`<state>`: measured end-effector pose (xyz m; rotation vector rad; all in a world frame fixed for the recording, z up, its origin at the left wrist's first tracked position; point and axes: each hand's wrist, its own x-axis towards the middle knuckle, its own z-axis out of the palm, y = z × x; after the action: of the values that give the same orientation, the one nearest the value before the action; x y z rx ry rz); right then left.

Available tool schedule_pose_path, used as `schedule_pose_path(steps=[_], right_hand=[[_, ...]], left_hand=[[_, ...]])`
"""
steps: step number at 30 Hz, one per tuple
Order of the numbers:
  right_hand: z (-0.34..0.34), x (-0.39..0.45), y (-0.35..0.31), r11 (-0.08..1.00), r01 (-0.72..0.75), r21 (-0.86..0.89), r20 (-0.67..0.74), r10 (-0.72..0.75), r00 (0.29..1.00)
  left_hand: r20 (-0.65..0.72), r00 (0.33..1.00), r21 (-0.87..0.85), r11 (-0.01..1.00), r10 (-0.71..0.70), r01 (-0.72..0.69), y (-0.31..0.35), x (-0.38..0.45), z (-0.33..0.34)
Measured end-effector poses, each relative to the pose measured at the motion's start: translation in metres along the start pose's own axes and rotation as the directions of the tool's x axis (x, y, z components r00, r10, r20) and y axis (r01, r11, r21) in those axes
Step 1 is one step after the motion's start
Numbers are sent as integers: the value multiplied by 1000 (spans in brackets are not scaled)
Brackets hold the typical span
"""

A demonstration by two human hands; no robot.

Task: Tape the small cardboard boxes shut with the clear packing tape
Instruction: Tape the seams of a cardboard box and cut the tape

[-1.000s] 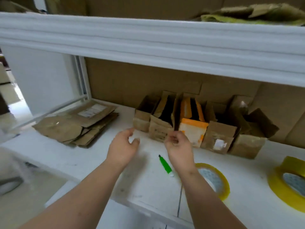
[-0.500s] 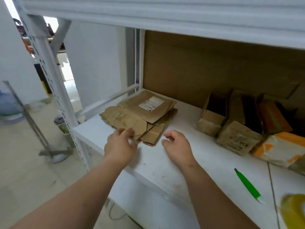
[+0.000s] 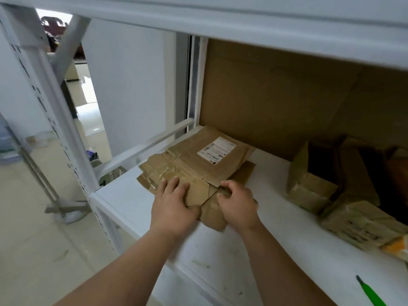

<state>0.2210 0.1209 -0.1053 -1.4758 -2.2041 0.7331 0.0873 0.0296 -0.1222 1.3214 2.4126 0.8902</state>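
Flattened cardboard boxes lie stacked on a white shelf, long axis toward the back-right; left hand presses flat, right hand grips the near edge, fingertips hidden.

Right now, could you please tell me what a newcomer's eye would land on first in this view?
First, the two hands on the stack of flattened cardboard boxes at the shelf's left end: the left hand lies flat on it, the right hand curls its fingers over a flap. Next, the white shipping label on the top piece, toward the back. To the right stand small brown boxes, and a green pen lies at the lower right corner.
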Motion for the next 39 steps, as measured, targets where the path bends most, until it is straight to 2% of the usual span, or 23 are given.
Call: schedule_pose_path(steps=[2, 5, 8, 11, 14, 17, 19, 21, 25, 28, 31, 35, 39], right_hand=[[4, -3, -6, 993, -4, -121, 41, 9, 999], [6, -13, -15, 977, -6, -215, 80, 23, 997], [9, -22, -22, 967, 67, -246, 100, -43, 994], [16, -27, -33, 974, 122, -189, 138, -97, 986], [18, -33, -40, 993, 62, -99, 92, -53, 994], [14, -40, -40, 995, -67, -73, 18, 68, 997], [10, -40, -40, 986, -146, -78, 16, 147, 989], [10, -40, -39, 984, -165, -60, 18, 167, 986], [14, -43, -38, 986, -163, -30, 24, 164, 986], [13, -41, -36, 985, -171, -32, 19, 172, 985], [8, -38, -33, 983, -180, 21, -48, 181, 982], [5, -31, -27, 971, -155, 181, -131, 180, 975], [-4, -27, -27, 937, -91, 337, -279, 192, 941]], left_hand=[[21, 1000, -59, 998, -13, 15, -4, 7, -2], [50, 999, -41, 999, -3, 5, -9, 12, -5], [52, 999, -41, 999, 8, -6, -11, 11, -7], [32, 999, -70, 997, 21, -19, -10, 11, -13], [26, 999, -67, 997, 43, -41, -14, 11, -20], [41, 993, 7, 994, 113, -113, -22, 8, -26], [51, 990, 18, 991, 130, -131, -25, 7, -29], [37, 989, 35, 989, 142, -144, -28, 8, -30], [-46, 974, 125, 969, 222, -215, -35, 9, -36], [-200, 955, 110, 973, 220, -201, -32, 14, -42], [-373, 918, -96, 979, 134, -182, -21, 19, -53], [-518, 851, -391, 909, -86, -146, -1, 26, -88], [-617, 781, -467, 843, -95, -266, 15, 27, -132]])
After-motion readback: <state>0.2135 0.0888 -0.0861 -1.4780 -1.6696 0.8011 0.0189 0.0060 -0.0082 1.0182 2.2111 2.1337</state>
